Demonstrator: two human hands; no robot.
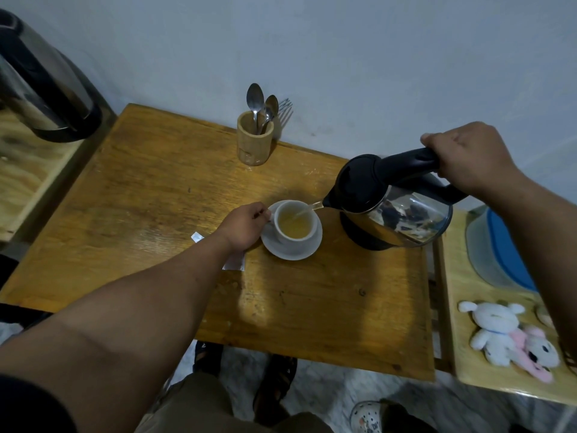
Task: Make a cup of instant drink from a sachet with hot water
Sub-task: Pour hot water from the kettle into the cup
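A white cup (295, 238) stands on a white saucer (293, 253) in the middle of the wooden table (156, 189). Yellowish liquid fills much of the cup. My right hand (468, 157) grips the black handle of a steel electric kettle (396, 210), tilted to the left, and a thin stream runs from its spout into the cup. My left hand (245, 226) holds the cup by its handle on the left side. A torn white sachet (234, 262) lies on the table, mostly hidden under my left wrist.
A wooden holder (254, 143) with spoons and a fork stands at the table's back edge near the wall. A second steel kettle (43, 89) sits on a side surface at far left. At right, a lighter shelf carries plush toys (512, 339) and a blue-lidded container (499, 248).
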